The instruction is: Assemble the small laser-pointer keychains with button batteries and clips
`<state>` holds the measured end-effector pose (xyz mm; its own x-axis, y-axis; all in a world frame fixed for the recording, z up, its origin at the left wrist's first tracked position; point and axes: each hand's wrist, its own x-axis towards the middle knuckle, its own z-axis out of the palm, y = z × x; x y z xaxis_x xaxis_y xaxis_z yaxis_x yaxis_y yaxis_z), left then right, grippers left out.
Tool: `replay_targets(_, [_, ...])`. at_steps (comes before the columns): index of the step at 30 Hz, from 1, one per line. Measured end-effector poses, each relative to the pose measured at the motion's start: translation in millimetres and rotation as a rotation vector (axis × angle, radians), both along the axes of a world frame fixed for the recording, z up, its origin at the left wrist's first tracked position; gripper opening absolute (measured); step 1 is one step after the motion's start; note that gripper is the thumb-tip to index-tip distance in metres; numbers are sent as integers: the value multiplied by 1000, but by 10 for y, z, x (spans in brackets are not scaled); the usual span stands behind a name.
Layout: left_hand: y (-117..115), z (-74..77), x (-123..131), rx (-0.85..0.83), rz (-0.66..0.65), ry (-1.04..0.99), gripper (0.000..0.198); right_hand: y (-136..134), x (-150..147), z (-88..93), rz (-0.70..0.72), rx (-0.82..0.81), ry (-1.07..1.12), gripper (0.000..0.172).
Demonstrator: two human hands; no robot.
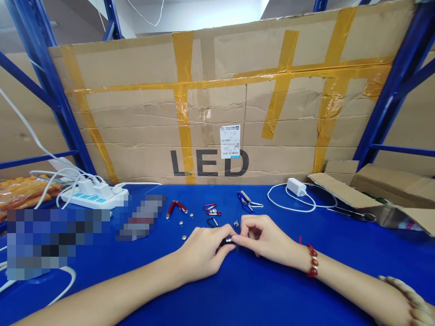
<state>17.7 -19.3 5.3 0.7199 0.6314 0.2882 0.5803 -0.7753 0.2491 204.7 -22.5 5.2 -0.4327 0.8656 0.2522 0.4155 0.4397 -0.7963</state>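
My left hand [205, 253] is closed around a small black tube with a silvery end [228, 240], which looks like the body of a mini flashlight. The thumb and forefinger of my right hand [261, 235] pinch at that silvery end; what sits between those fingertips is hidden. Just beyond the hands lie a black carabiner clip [213, 222] and a small metal piece [236, 223]. Red carabiner clips [210, 207] are a little farther back. Several button cells [184, 237] are scattered to the left, near red tube parts [176, 207].
Blue and silver tubes with clips [245, 199] lie farther back. A white charger [296, 186] with its cable, scissors [365, 217] and an open cardboard box [384, 190] are at right. At left stands a power strip [95, 197]. A large cardboard sheet [146, 122] closes off the back.
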Motion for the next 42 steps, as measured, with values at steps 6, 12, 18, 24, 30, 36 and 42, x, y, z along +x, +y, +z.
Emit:
replay_targets(6, [21,4,6,-8,-16,-1,7,-5,0,-6,7,-10,-13,35])
replay_targets(12, [4,-8,-2,-5,-13,9,7,-4,3,-1,15,-5,-22,36])
replay_targets(18, [8,3,6,-5,-12,15,8,-12,1,4,13,-14,-27,38])
replay_targets(24, [4,5,9,7,-13,12,8,-17,0,16,14,-11,-35,39])
replay_targets(30, [0,2,4,-3,-14,10,8,-15,3,10,11,-14,-37,39])
replay_targets(36, [7,-2,4,9,-12,10,7,-12,5,4,20,-6,-27,40])
replay_targets(42, [6,-1,5,15,-13,16,7,-13,6,5,18,-7,-30,41])
